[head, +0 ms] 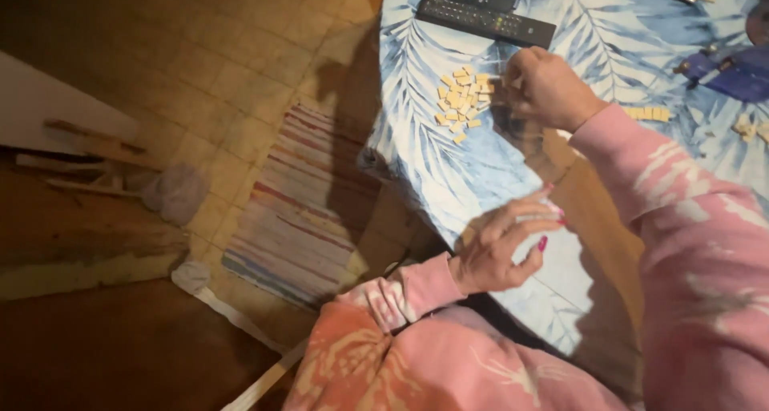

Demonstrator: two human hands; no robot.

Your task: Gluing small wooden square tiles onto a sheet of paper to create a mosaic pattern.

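Note:
A heap of several small tan tiles (462, 95) lies on a table covered by a blue and white leaf-print cloth (424, 163). My right hand (545, 86) reaches to the heap's right edge, fingers curled and pinching at a tile. My left hand (501, 247) hovers lower, near the table's front edge, fingers bent around a small pale tile-like piece held at the fingertips. Both arms wear pink tie-dye sleeves.
Two black remote controls (485, 14) lie at the table's far edge. A short row of tan tiles (647, 113) and a blue object (733, 70) sit to the right. A striped rug (292, 211) lies on the tiled floor left of the table, with wooden pieces (88, 151) further left.

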